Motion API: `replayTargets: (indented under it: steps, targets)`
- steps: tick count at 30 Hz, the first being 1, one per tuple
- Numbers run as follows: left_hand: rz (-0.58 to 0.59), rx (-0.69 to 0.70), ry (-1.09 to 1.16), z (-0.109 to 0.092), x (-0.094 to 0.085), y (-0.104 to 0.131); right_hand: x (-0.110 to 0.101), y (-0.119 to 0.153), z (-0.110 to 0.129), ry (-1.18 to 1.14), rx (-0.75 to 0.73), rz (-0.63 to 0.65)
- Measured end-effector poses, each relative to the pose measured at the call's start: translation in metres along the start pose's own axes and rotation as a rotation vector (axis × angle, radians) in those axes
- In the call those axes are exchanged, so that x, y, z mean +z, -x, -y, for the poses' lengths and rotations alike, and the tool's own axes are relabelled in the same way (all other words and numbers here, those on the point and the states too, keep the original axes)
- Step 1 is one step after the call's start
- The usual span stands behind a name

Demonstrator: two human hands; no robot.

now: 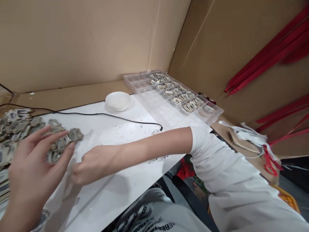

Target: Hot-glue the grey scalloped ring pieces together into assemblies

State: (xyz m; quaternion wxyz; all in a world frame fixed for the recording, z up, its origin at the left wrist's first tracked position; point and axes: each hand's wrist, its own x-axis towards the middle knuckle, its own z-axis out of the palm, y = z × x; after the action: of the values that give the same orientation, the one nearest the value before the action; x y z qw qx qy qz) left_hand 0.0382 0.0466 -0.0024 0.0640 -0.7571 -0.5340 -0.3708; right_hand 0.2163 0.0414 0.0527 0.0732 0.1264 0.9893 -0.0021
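My left hand (38, 167) is raised at the left of the head view, fingers apart, in front of a pile of small grey-beige pieces (19, 127). One such piece (75, 134) lies just past its fingertips. Beside it, my right hand (93, 165) reaches across the white work surface (108, 199) with its fingers curled down into a fist. Whatever those curled fingers may hold is hidden from view.
A white bowl (118, 100) stands near the back edge. Behind my right arm lies a clear compartment box (145, 96) with small metallic pieces. A black cable (96, 114) crosses the surface. Red ribbons (267, 54) hang at the right by a cardboard wall (84, 38).
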Motion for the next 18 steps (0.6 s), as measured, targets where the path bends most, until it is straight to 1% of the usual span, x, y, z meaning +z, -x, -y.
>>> replayTargets:
  steps: [2, 4, 5, 7, 8, 9, 10, 11, 13, 15, 18]
  targets:
    - [0.0, 0.001, -0.02, -0.008, -0.006, -0.002, 0.007, -0.003, -0.001, -0.023, -0.038, -0.01]
    - [0.007, -0.01, -0.038, -0.014, -0.01, -0.003, 0.012, 0.002, -0.008, -0.039, -0.02, -0.07]
    - [0.003, -0.014, -0.041, -0.015, -0.012, -0.003, 0.013, 0.009, -0.013, -0.045, 0.009, -0.102]
    - [0.01, -0.027, -0.046, -0.013, -0.014, -0.003, 0.01, 0.032, -0.024, -0.081, 0.122, -0.103]
    - [0.039, -0.045, -0.055, -0.01, -0.016, -0.003, 0.007, 0.048, -0.03, -0.106, 0.232, -0.12]
    - [0.091, -0.07, -0.065, -0.006, -0.018, -0.002, 0.003, 0.068, -0.036, -0.133, 0.368, -0.149]
    - [0.163, -0.097, -0.076, -0.002, -0.019, -0.001, 0.001, 0.091, -0.042, -0.154, 0.521, -0.175]
    - [0.244, -0.117, -0.085, 0.002, -0.02, 0.001, -0.001, 0.116, -0.047, -0.139, 0.639, -0.187]
    - [0.401, -0.092, -0.082, 0.01, -0.021, 0.009, -0.002, 0.17, -0.057, -0.088, 0.869, -0.2]
    - [0.494, 0.024, -0.035, 0.017, -0.019, 0.019, 0.002, 0.228, -0.065, -0.037, 1.12, -0.183]
    - [0.572, 0.212, 0.056, 0.027, -0.011, 0.038, 0.012, 0.31, -0.072, 0.023, 1.492, -0.09]
